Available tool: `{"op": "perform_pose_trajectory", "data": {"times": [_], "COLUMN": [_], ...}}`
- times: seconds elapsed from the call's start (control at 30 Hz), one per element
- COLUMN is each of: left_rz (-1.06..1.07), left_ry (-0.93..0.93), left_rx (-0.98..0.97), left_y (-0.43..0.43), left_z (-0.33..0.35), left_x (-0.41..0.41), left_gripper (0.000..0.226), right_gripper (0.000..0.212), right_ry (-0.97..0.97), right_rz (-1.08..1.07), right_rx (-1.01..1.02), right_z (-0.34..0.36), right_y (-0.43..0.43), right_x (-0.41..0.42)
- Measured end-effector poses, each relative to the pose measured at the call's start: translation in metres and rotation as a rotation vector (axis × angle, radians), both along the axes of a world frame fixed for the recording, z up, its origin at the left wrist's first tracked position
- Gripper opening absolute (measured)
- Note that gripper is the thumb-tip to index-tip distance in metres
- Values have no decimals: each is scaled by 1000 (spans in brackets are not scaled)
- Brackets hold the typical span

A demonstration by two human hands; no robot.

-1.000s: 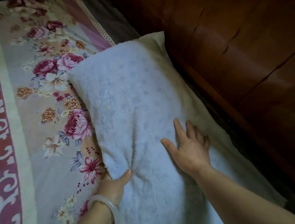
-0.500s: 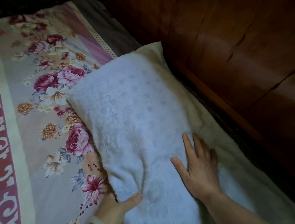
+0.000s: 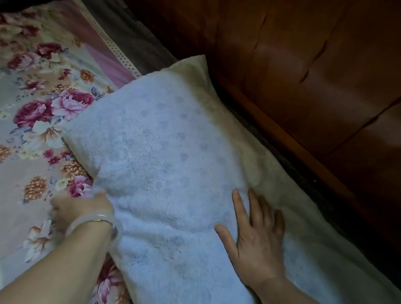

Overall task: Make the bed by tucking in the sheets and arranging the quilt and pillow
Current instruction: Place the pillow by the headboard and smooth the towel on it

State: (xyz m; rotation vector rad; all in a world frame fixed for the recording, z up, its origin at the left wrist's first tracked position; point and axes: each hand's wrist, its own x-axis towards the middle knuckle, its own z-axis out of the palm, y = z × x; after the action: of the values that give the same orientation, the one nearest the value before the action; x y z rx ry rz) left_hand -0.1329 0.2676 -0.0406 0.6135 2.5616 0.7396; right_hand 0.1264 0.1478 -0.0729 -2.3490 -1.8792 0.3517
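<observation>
The pillow is pale bluish-white towelling with faint darker spots (heart-shaped, perhaps) and a cream edge. The sheet shows magenta and pink roses, white blossoms and orange-brown clusters on a mauve-beige ground, with a pink band and dotted cream trim. The headboard is dark reddish-brown wood. The bracelet is milky white.

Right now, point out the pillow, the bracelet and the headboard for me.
Pillow (image 3: pixel 162 169), head view, middle of its pale blue top.
Bracelet (image 3: pixel 89 220), head view, top of the pale band.
Headboard (image 3: pixel 308 76), head view, its dark wooden panel.
</observation>
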Motion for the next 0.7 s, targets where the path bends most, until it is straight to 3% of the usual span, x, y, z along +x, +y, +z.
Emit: {"op": "perform_pose_trajectory", "data": {"times": [0.07, 0.13, 0.2, 0.23, 0.33, 0.4, 0.57, 0.7], "left_rz": [-241, -741, -1085, -1131, -1000, -906, -891, -902], "left_ry": [200, 394, 522, 533, 403, 269, 113, 219], "left_rx": [294, 453, 385, 298, -67, -206, -338, -427], "left_y": [3, 4, 14, 26, 63, 83, 113, 114], "left_z": [21, 41, 48, 41, 19, 9, 5, 2], "left_x": [11, 38, 65, 71, 65, 51, 57, 68], "left_gripper": [57, 59, 61, 60, 59, 60, 78, 81], "right_gripper": [75, 75, 75, 75, 75, 77, 80, 65], "right_ry": [-15, -26, -43, -44, -13, 5, -33, 105], "right_rz": [-5, -13, -10, -9, -12, -18, -55, -91], "right_rx": [-14, -10, 0, 0, 1, -7, 35, 199], "right_z": [-1, -1, -2, -2, -3, -4, -5, 17], "right_y": [1, 3, 3, 4, 4, 5, 12, 22], "right_x": [-1, -1, -1, -1, -1, -1, 0, -6]}}
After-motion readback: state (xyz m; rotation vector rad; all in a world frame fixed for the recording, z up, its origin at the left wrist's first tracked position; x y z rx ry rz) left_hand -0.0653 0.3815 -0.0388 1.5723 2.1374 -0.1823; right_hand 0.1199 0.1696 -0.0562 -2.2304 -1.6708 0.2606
